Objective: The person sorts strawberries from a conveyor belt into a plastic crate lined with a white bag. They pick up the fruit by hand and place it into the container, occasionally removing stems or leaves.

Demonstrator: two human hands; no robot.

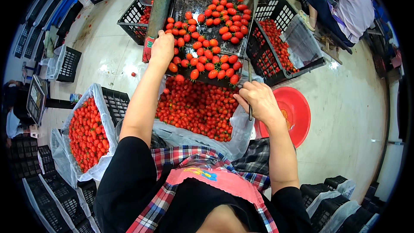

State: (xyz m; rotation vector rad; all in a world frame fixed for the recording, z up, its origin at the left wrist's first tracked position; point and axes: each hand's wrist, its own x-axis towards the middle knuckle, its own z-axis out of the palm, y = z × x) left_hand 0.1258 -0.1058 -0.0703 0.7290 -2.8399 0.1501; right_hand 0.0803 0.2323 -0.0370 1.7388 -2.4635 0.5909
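Cherry tomatoes (207,60) with green stems lie scattered over a dark metal chute (189,0) before me. My left hand (163,48) is curled at the chute's left side rail (159,9), beside the nearest tomatoes; its fingers are mostly hidden. At the lower right corner, my right hand (258,98) is closed around a thin metal rod (250,74), whose end sticks out below the hand. Under the chute's lip, a container lined with translucent plastic film (241,132) holds a deep heap of cherry tomatoes (190,110), partly shaded by the chute.
A film-lined crate (111,126) full of tomatoes stands left. Black crates with tomatoes flank the chute, left (131,21) and right (275,3). A red plastic basin (299,113) sits right. Another person (352,9) sits upper right. A display screen (35,99) stands far left.
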